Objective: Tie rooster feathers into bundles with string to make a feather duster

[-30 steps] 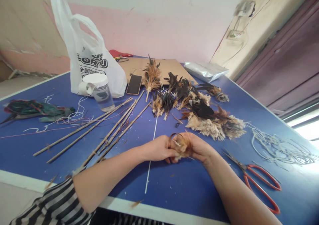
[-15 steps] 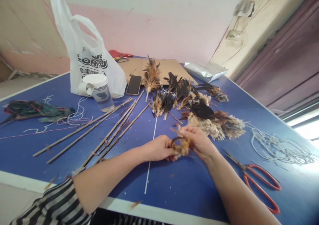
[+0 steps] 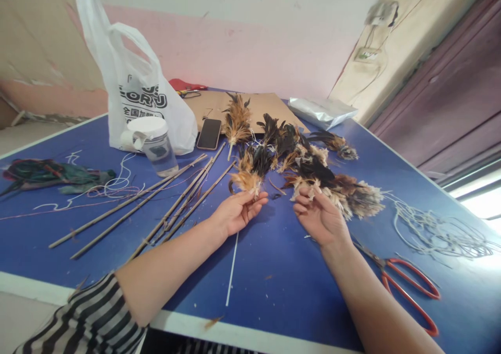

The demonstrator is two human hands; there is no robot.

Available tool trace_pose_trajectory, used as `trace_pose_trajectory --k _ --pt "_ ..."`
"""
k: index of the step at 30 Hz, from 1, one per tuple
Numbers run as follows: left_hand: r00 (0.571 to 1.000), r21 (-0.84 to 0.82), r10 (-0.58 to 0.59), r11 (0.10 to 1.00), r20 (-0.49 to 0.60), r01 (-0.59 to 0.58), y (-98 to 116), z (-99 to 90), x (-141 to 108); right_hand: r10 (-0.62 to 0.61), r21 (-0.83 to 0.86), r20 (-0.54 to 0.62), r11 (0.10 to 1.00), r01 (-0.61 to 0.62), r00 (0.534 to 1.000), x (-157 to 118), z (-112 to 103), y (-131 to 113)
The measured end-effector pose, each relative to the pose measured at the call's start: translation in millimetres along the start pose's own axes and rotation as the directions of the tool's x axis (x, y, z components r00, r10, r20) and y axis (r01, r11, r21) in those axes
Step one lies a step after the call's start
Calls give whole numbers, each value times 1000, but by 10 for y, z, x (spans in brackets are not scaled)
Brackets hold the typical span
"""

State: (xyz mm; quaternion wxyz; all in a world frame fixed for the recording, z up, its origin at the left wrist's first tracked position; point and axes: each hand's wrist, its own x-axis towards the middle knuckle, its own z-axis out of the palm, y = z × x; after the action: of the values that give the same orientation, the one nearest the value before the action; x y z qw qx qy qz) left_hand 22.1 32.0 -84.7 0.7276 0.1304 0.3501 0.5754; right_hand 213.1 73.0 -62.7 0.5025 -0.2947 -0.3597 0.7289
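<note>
My left hand [image 3: 240,212] pinches the pale base of a small golden-brown feather bunch [image 3: 246,180], beside the black and brown feathers in mid-table. To the right, my right hand [image 3: 319,213] is at the near edge of a pile of cream and brown feathers [image 3: 338,197], its thumb and forefinger closed near a cream tuft; whether it grips that tuft is hard to tell. A brown feather bundle [image 3: 238,119] with a stick end lies on the cardboard, behind both hands.
Thin sticks [image 3: 172,208] lie left of my hands. Red-handled scissors [image 3: 410,281] and white string [image 3: 434,228] lie right. Behind are a plastic bag [image 3: 144,87], a lidded cup [image 3: 156,145], a phone [image 3: 209,133] and a silver packet [image 3: 323,113].
My hands have moved apart. The left has carried the golden-brown bunch forward and left to the other feathers; the right has let go of it and shifted right to the cream pile.
</note>
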Motion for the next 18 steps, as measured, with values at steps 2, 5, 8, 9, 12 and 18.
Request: trace_pose_trajectory --k 2,5,8,9,12,18 --pt "1000 -9 11 1000 -2 -11 -15 8 -11 -30 -30 -10 999 30 999 0 8 27" --pt "996 82 -55 995 72 49 -77 73 -84 -44 -129 -20 991 41 999 -27 72 136" --pt "982 181 -117 979 147 89 -136 150 -169 -14 -214 27 977 20 1000 -70 160 265" --pt "980 199 -122 976 156 90 -146 166 -187 -4 -231 52 973 15 999 -81 183 298" --pt "980 225 -124 971 157 87 -149 182 -205 4 -246 93 969 19 996 -97 217 352" --pt "979 279 -131 957 155 84 -152 176 -198 -10 -269 51 963 23 999 -100 229 377"
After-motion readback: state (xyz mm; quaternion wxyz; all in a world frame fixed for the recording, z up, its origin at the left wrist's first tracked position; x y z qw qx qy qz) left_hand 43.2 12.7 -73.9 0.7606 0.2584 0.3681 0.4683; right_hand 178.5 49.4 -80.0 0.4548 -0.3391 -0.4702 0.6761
